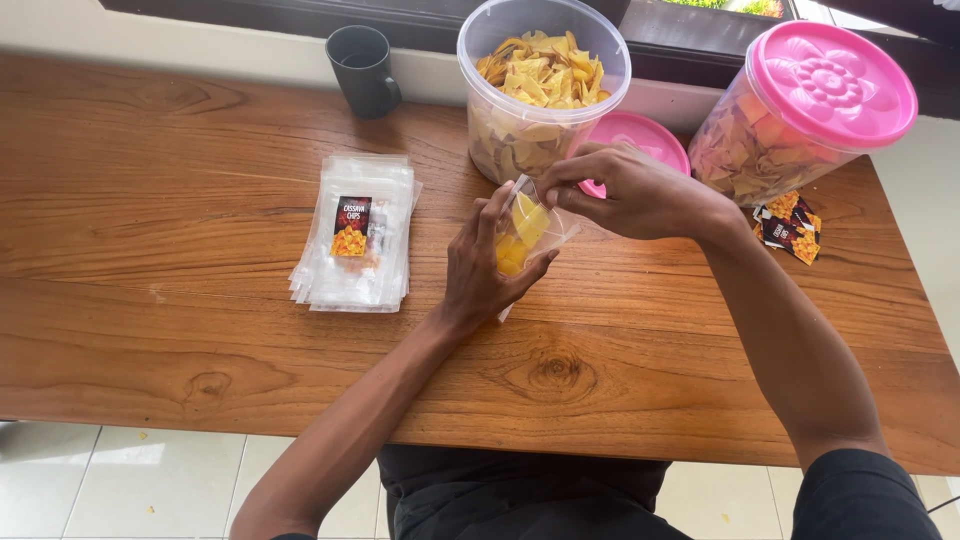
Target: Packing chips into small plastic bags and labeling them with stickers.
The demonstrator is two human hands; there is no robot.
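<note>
Two bare arms, dark top

Both forearms are uncovered, with no watch, ring or glove showing on the left hand [485,270] or the right hand [630,190]. A short black sleeve [860,495] caps the right upper arm, and the black shirt [520,495] covers the torso below.

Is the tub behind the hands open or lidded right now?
Open. The clear tub of chips has no lid on; its rim is bare, and a pink lid lies flat on the table beside it.
</note>
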